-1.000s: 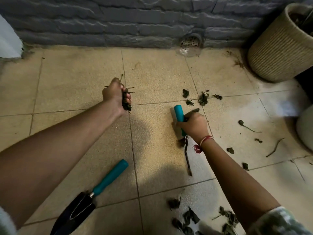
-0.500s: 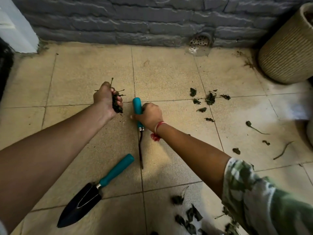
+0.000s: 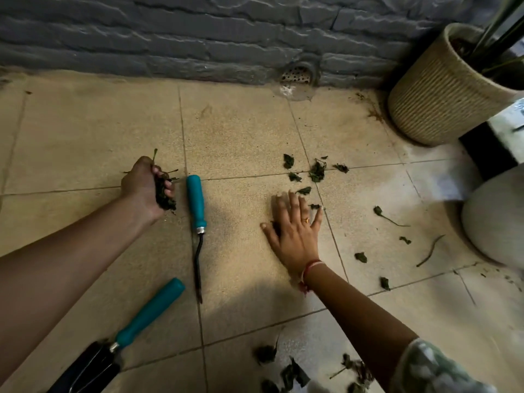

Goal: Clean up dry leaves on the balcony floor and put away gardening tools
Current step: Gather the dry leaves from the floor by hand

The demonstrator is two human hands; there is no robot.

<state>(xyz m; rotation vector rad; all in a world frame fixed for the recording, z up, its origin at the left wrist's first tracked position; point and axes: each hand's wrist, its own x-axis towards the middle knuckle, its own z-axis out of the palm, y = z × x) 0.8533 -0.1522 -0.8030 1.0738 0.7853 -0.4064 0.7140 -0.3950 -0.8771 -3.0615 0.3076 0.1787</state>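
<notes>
Right hand [image 3: 295,231]: one gold ring [image 3: 306,220] on the ring finger. Right wrist: red and white thread band [image 3: 309,268], with a red tassel [image 3: 302,287] on its near-left side. Near right: loose sleeve [image 3: 431,370], pale with a green leaf-like print. Left hand [image 3: 144,188] and left forearm [image 3: 71,259]: bare.

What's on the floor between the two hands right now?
Head view: a teal-handled black-shafted hand tool lies close beside the left hand; bare beige tile from there to the right hand.
</notes>
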